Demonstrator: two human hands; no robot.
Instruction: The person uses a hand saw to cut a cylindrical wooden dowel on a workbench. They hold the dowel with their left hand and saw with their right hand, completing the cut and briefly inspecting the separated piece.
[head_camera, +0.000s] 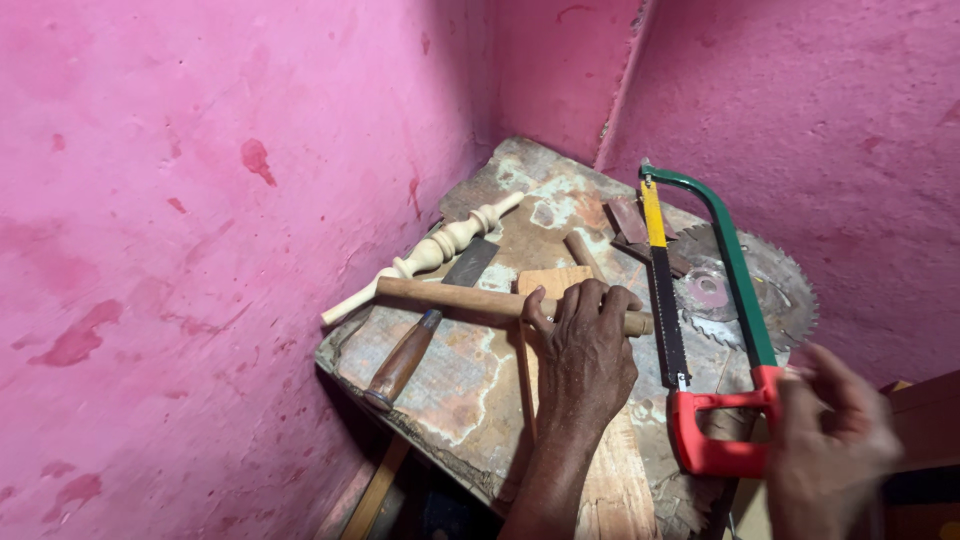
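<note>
We clamp the wooden dowel (500, 300) under our closed left hand (585, 355); our right hand (825, 440) grips the hacksaw (700, 300) handle near the workbench (450, 390) right edge. Keep the dowel pinned firmly.

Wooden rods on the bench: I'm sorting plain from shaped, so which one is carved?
The pale turned spindle lying along the bench's left edge has beads and grooves. The brown dowel under the left hand is smooth.

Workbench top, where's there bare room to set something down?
Bare patch on the workbench: front left, between the chisel and the left hand gripping the dowel. A smaller one at the back corner. Crowded on the right: hacksaw in the right hand, circular saw blade.
</note>
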